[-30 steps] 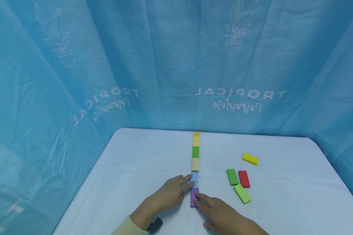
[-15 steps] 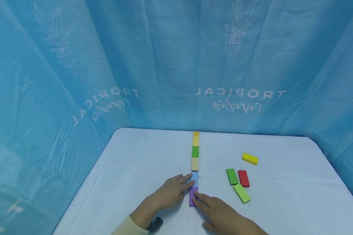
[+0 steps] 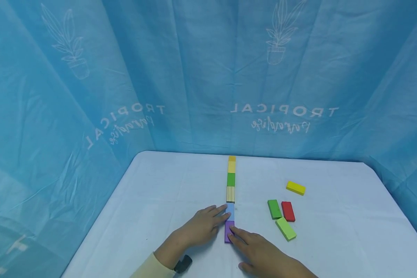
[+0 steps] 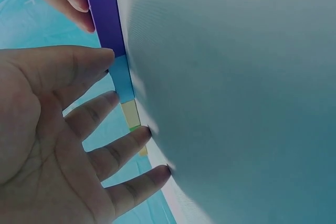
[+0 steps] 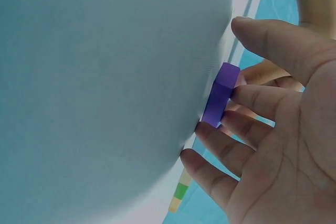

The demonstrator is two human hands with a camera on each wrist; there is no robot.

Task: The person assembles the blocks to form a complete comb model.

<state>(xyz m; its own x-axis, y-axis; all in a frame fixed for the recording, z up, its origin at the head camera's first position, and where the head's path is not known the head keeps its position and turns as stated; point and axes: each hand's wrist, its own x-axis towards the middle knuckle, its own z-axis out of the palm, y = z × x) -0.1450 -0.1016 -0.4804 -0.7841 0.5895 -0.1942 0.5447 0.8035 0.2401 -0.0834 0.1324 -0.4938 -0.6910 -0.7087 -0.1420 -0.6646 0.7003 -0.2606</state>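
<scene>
A straight row of flat blocks runs down the middle of the table in the head view. Its near end is a purple block [image 3: 229, 228], which abuts a light blue block [image 3: 230, 211]. Beyond them lie a plain wood-coloured block [image 3: 231, 194], a green block [image 3: 231, 179] and a pale yellow block [image 3: 231, 166]. My left hand [image 3: 199, 229] touches the blue block with extended fingertips. My right hand [image 3: 258, 251] rests its fingertips on the purple block, its thumb off to the side. In the right wrist view the purple block [image 5: 220, 95] stays unpinched.
Right of the row lie a yellow block [image 3: 295, 188], a second green block [image 3: 274, 209], a red block [image 3: 288, 211] and a light green block [image 3: 286, 229]. A white cloth covers the table [image 3: 333, 231]. Blue printed curtains [image 3: 201, 77] hang behind and beside it.
The purple block has shifted very slightly left, then back right and a little forward against the blue block under my right fingertips. My left hand has barely moved.
</scene>
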